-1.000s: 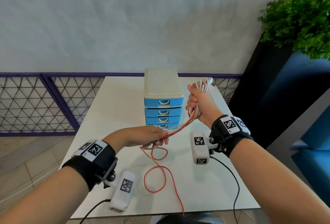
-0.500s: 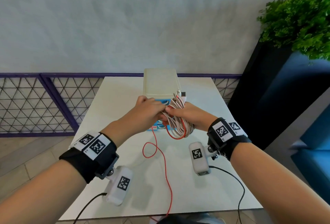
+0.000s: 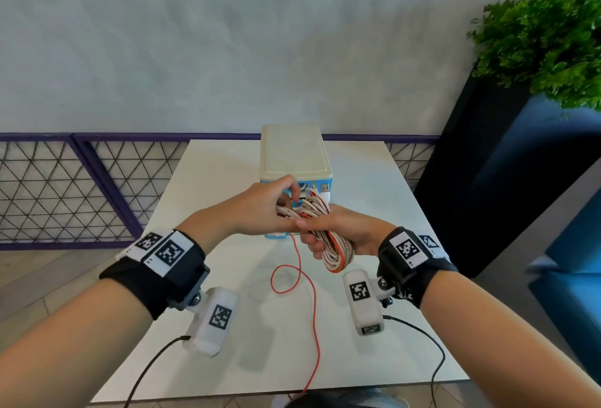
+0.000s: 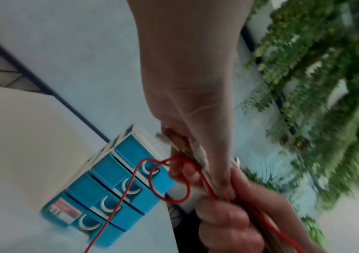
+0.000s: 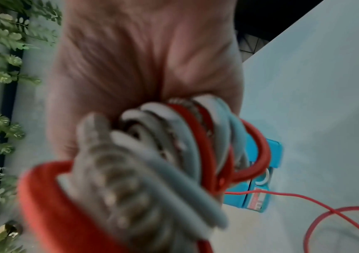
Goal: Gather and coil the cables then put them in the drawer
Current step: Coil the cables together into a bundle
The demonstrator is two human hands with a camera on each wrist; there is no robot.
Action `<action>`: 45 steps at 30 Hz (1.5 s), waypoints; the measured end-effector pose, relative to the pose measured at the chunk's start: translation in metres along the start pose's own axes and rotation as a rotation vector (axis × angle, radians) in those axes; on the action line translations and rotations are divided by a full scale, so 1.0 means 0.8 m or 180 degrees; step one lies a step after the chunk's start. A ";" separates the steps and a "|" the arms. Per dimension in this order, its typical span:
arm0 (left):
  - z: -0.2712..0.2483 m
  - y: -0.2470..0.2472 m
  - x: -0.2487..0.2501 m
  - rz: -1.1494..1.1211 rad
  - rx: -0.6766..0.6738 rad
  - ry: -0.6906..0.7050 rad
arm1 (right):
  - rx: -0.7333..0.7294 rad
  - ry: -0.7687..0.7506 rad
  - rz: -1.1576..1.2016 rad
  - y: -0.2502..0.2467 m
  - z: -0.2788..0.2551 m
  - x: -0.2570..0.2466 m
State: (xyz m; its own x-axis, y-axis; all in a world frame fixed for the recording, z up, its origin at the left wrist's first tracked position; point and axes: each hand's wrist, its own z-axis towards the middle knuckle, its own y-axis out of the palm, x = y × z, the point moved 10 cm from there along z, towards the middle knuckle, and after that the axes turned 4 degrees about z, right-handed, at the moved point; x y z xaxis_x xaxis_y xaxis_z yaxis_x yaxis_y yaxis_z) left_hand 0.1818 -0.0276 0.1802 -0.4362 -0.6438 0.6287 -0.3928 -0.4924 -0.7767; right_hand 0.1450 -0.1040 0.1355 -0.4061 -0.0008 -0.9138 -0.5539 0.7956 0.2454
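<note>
My right hand [image 3: 328, 237] grips a coiled bundle of white, braided and red cables [image 3: 333, 246] just above the table, in front of the blue drawer unit [image 3: 294, 160]. The coil's loops [image 5: 152, 154] fill the right wrist view. My left hand [image 3: 276, 209] lies against the bundle's upper end, where its fingers [image 4: 175, 137] pinch the cable strands. A loose red cable tail [image 3: 307, 281] hangs from the bundle, loops on the table and runs off the front edge. The four blue drawers [image 4: 109, 188] are closed.
The white table [image 3: 211, 196] stands against a purple mesh railing [image 3: 81, 186]. A tall dark planter with a green plant [image 3: 536, 33] stands to the right. Black camera leads [image 3: 432, 352] trail from both wrists.
My right hand came down from its raised position with the bundle. My left hand rose from the table to the bundle, and the red tail on the table grew shorter.
</note>
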 end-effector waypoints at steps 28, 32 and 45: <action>-0.021 0.020 -0.047 -0.1617 -0.0258 -0.0806 | 0.1583 -0.0857 0.0674 -0.094 -0.005 -0.011; -0.019 0.019 -0.050 -0.1987 -0.0163 -0.0873 | 0.2213 -0.0921 0.0251 -0.116 -0.014 -0.015; -0.009 0.022 0.006 -0.2696 0.0206 -0.0664 | 0.1441 -0.1120 0.0505 -0.072 0.011 -0.028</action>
State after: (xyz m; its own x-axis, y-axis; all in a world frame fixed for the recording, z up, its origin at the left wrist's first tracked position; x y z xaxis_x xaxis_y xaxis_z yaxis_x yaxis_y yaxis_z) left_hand 0.1667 -0.0353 0.1699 0.1410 -0.1374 0.9804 -0.4682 -0.8818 -0.0562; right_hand 0.1924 -0.1449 0.1391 -0.1504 0.2784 -0.9486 -0.1097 0.9489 0.2959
